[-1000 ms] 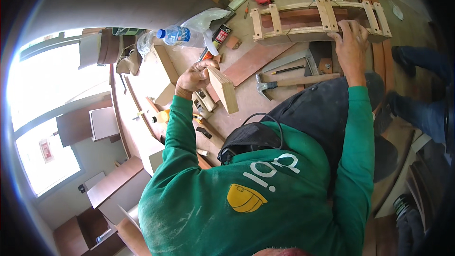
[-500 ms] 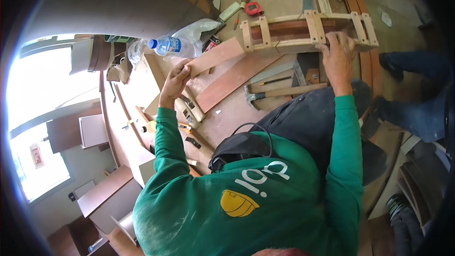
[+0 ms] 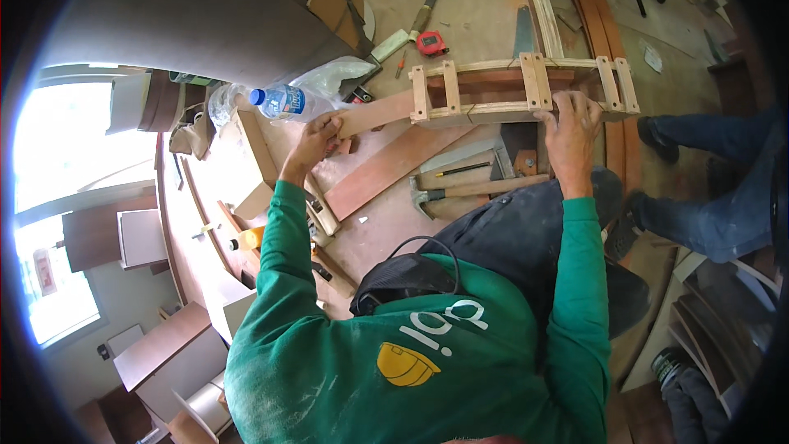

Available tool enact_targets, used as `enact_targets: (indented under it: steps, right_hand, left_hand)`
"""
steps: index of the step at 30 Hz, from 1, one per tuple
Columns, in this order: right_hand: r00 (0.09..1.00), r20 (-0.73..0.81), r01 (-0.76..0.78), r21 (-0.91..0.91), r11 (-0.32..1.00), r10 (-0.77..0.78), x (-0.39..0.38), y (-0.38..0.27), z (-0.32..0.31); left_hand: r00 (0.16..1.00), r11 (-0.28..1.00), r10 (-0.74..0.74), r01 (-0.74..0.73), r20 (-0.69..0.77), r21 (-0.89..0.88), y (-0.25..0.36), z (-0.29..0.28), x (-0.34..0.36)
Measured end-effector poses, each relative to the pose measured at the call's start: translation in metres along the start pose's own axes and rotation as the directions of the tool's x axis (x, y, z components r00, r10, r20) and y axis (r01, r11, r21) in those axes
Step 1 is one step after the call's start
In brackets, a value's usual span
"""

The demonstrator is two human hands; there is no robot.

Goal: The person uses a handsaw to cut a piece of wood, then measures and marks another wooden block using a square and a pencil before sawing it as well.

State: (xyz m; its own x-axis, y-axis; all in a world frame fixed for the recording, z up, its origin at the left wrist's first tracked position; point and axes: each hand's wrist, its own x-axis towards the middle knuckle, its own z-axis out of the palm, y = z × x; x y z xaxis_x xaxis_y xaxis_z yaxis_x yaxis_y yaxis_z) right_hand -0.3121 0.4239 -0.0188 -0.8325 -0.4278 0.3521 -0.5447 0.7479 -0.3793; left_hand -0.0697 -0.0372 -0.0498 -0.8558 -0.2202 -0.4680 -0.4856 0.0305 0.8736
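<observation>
My left hand (image 3: 315,141) is closed on the near end of a thin, pale reddish wood board (image 3: 375,113). The board's far end meets the left end of a long, narrow wooden frame (image 3: 489,112); whether it enters the frame I cannot tell. Short drilled cross slats (image 3: 536,82) span the frame's top, and a darker reddish strip lies inside. With fingers over the near rim, my right hand (image 3: 573,133) grips the frame right of its middle slats. A wider reddish board (image 3: 394,166) lies flat below the held one.
Near my legs lie a claw hammer (image 3: 477,189), a pencil (image 3: 463,170) and a square's metal blade (image 3: 497,156). Beyond the frame are a red tape measure (image 3: 431,43) and a chisel (image 3: 426,12). A water bottle (image 3: 279,103) lies left. Another person's legs (image 3: 699,210) are at right.
The held board has tilted flatter, and its far end now meets the frame's left end. The whole view has shifted somewhat. My right hand keeps its grip on the frame.
</observation>
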Motion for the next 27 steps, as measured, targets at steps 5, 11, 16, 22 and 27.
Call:
enact_targets:
  steps: [5,11,16,22,27]
  right_hand:
    - [1.000,0.024,-0.017,-0.010,1.000,0.017,0.000,-0.002,-0.002]
    - [0.999,0.044,-0.004,-0.046,0.999,0.006,-0.001,-0.002,-0.003]
    - [0.963,0.247,0.168,-0.237,0.957,-0.108,0.023,0.002,-0.029]
    - [0.708,0.705,0.129,-0.200,0.971,0.051,0.071,0.008,-0.025]
    - [0.660,0.750,0.124,-0.158,0.980,0.037,0.085,0.009,-0.027]
  left_hand:
    - [0.998,0.998,0.064,-0.064,0.023,0.010,0.002,-0.022,0.027]
    - [0.999,0.998,0.029,-0.027,-0.022,0.057,0.012,-0.022,0.025]
    - [0.999,0.986,0.045,-0.043,-0.011,0.163,0.018,-0.024,0.017]
    - [0.998,0.987,0.043,-0.036,-0.041,0.156,0.022,-0.010,0.025]
    - [1.000,0.999,-0.012,0.012,-0.005,0.033,0.002,-0.018,0.030]
